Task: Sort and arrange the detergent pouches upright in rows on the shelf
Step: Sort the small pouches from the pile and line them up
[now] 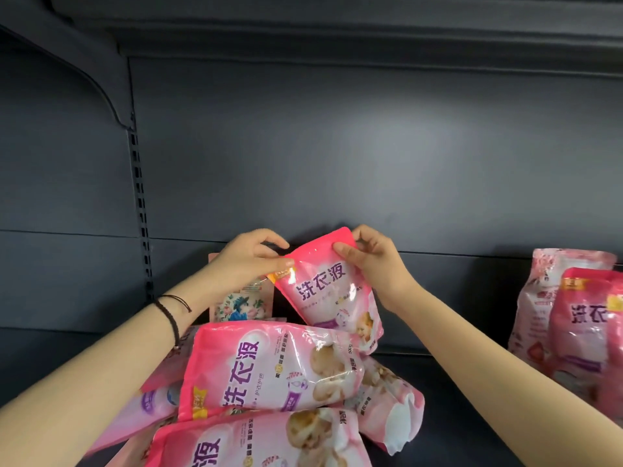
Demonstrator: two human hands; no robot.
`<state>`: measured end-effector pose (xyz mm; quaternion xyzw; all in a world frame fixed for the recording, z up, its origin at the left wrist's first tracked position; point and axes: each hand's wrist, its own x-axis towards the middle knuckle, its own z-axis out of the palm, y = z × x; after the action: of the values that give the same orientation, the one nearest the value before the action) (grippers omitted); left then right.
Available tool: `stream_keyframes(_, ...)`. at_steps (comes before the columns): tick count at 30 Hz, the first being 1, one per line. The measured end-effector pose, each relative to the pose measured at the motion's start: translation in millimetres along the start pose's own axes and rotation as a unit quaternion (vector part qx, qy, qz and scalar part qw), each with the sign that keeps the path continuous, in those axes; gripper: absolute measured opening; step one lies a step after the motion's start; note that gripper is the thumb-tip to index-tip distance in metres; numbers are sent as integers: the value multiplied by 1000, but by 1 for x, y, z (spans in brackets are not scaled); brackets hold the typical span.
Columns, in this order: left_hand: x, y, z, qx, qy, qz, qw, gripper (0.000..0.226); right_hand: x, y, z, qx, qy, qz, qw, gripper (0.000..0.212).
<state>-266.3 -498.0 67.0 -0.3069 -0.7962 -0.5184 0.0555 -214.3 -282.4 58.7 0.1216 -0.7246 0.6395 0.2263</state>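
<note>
A pink detergent pouch (pixel 332 291) stands tilted near the back of the dark shelf (pixel 451 392). My left hand (pixel 251 256) pinches its top left corner. My right hand (pixel 372 256) pinches its top right edge. In front of it lies a heap of several pink pouches (pixel 266 369) on their sides, one over another. At the far right two more pink pouches (pixel 580 318) stand upright, one in front of the other. A floral-printed pouch (pixel 241 303) stands behind my left wrist, partly hidden.
The grey back panel (pixel 337 156) rises behind the shelf, with a slotted upright (pixel 140 203) at the left. The shelf above (pixel 303 21) overhangs at the top. Bare shelf floor shows between the heap and the right-hand pouches.
</note>
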Motion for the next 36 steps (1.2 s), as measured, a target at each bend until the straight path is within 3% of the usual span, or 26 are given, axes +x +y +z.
stream_keyframes(5,10,28,14,-40,-37,-35,998,15,-6,-9,-28,89,64,-9,994,25)
stream_keyframes(8,21,55,34,-17,-8,32,999,12,-11,-14,-49,131,119,-28,984,24)
stream_keyframes(11,26,76,60,11,-28,95,995,15,-20,-14,-71,134,170,-40,975,23)
stream_keyframes(18,34,98,122,50,-40,120,991,16,-47,1,-114,127,292,-34,947,25)
stream_keyframes(23,35,83,143,65,-15,88,994,19,-67,22,-120,114,262,6,958,17)
stream_keyframes(26,33,72,142,9,21,42,999,17,-74,27,-118,38,216,67,973,8)
stream_keyframes(30,21,59,144,-93,-9,-58,994,25,-88,39,-115,-39,149,199,968,30)
stream_keyframes(33,9,52,155,-74,-42,-92,992,27,-92,42,-112,-56,151,199,967,32)
stream_keyframes(36,9,49,160,-70,-5,-74,995,28,-88,44,-109,-48,153,187,969,32)
